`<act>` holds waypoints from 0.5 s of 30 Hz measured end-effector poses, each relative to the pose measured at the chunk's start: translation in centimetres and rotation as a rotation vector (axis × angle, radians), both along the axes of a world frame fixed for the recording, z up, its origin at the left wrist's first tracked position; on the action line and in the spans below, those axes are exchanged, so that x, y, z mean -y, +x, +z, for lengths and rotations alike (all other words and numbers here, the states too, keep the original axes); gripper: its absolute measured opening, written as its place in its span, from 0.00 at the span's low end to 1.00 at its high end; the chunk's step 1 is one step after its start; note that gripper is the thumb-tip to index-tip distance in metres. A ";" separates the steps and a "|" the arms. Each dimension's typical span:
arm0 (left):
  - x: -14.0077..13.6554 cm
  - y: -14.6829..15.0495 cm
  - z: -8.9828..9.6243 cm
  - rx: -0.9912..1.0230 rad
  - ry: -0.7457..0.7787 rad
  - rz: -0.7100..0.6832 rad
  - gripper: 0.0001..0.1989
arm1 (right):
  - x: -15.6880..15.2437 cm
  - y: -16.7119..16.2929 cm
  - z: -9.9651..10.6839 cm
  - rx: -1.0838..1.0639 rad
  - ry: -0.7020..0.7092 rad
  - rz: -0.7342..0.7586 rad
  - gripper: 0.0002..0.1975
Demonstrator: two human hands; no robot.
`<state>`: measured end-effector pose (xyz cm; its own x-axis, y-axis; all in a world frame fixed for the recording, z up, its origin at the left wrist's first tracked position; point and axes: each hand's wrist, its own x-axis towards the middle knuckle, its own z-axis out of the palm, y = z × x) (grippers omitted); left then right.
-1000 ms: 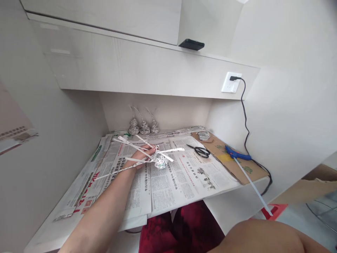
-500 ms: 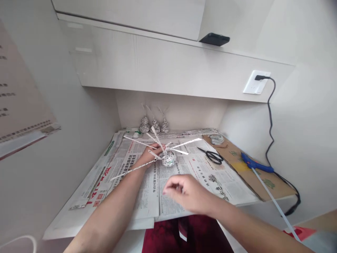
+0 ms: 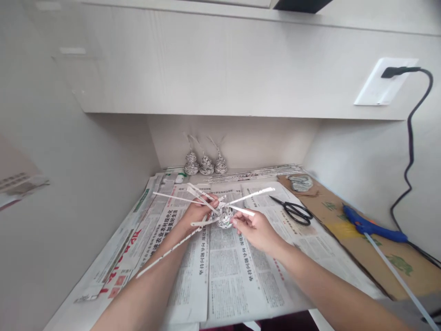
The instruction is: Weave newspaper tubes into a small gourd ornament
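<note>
The left hand (image 3: 203, 209) is closed in a pinch on the neck of a small woven paper ball (image 3: 225, 221), where the loose paper strips (image 3: 253, 195) fan out. The right hand (image 3: 255, 230) is at the ball's near right side, its fingers curled and thumb drawn in close to them; whether they grip the ball or only touch it is hard to tell at this size. The hands are near each other, with the ball between them above the newspaper (image 3: 227, 280). Half a second earlier the right hand was apart from the ball, nearer the person's body; now it has come up to it, while the left keeps its hold. Beyond the hands stand three woven gourds (image 3: 206, 166). Right of the right hand lie black scissors (image 3: 298, 214) and, farther out, a blue glue gun (image 3: 375, 227).
</note>
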<state>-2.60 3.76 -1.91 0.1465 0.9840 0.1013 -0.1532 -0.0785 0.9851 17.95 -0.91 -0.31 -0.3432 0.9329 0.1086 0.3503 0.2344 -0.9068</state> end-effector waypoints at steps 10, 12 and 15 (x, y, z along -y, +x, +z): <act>0.1 -0.1 0.0 -0.078 -0.066 -0.008 0.17 | -1.2 1.6 -3.5 -0.021 -0.036 0.017 0.08; 0.0 -0.2 0.0 -0.060 -0.072 -0.006 0.16 | -0.9 1.5 -3.6 -0.018 -0.026 0.032 0.08; 0.2 -0.4 0.3 -0.046 -0.086 -0.003 0.16 | -0.6 1.5 -3.6 -0.023 -0.024 0.051 0.08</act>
